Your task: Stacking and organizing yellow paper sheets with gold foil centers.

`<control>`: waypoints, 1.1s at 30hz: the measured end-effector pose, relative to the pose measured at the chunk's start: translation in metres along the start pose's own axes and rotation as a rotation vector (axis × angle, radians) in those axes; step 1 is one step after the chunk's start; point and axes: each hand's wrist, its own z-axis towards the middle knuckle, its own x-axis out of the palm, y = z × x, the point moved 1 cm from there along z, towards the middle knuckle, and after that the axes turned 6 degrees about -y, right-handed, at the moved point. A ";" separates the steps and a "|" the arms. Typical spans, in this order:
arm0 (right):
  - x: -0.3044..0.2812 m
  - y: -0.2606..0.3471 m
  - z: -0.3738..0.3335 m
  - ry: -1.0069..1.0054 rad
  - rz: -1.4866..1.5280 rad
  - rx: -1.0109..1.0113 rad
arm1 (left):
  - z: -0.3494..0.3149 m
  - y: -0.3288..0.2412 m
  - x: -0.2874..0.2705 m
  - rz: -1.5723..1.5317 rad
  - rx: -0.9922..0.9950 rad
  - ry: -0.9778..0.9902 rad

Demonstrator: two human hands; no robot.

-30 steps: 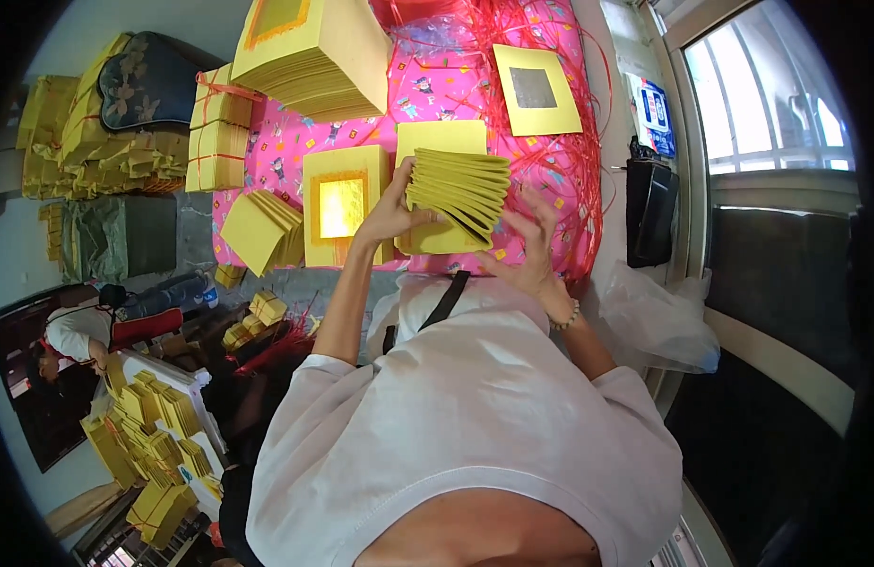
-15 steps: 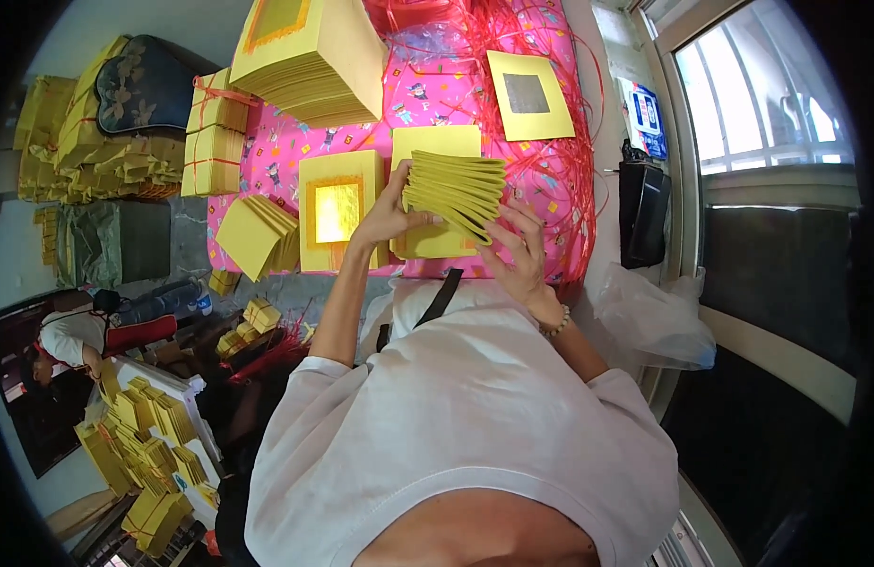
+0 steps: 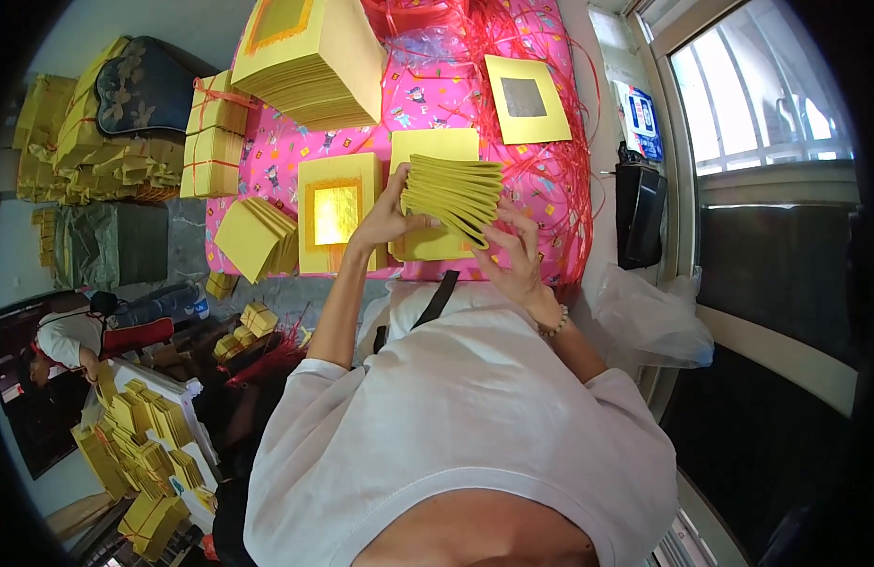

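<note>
My left hand (image 3: pixel 385 219) grips a bundle of folded yellow paper sheets (image 3: pixel 453 194) by its left side, thumb in front and fingers behind. The folds fan out toward the right, with rounded edges showing. At the bundle's lower right corner, my right hand (image 3: pixel 514 255) has its thumb and bent fingers closed on the edges; a beaded bracelet circles that wrist. Beneath the bundle lies a yellow paper stack (image 3: pixel 435 144), partly covered. Left of it sits another stack with a shiny gold square in an orange border (image 3: pixel 337 215).
Pink patterned cloth (image 3: pixel 413 109) covers the table. A tall yellow paper stack (image 3: pixel 309 71), tied bundles (image 3: pixel 213 137) and red plastic strips (image 3: pixel 574 189) lie on it. A yellow sheet with a grey square (image 3: pixel 527 98) is far right. Another person (image 3: pixel 73 333) works at far left.
My right hand's fingers have drawn in slightly against the bundle's right edge. The left hand keeps its grip, and the bundle stays in nearly the same place.
</note>
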 end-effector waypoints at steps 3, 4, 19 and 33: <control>-0.001 -0.002 0.000 0.030 0.002 -0.002 | -0.001 0.001 0.000 -0.014 -0.006 -0.003; -0.002 -0.001 0.001 0.031 0.003 -0.002 | -0.001 0.001 0.000 -0.024 -0.012 -0.008; 0.004 -0.036 0.016 0.280 0.127 0.305 | 0.007 -0.001 -0.003 0.077 0.073 0.003; 0.047 -0.032 0.057 0.594 0.404 0.447 | -0.052 -0.017 -0.099 -0.225 -0.285 -0.387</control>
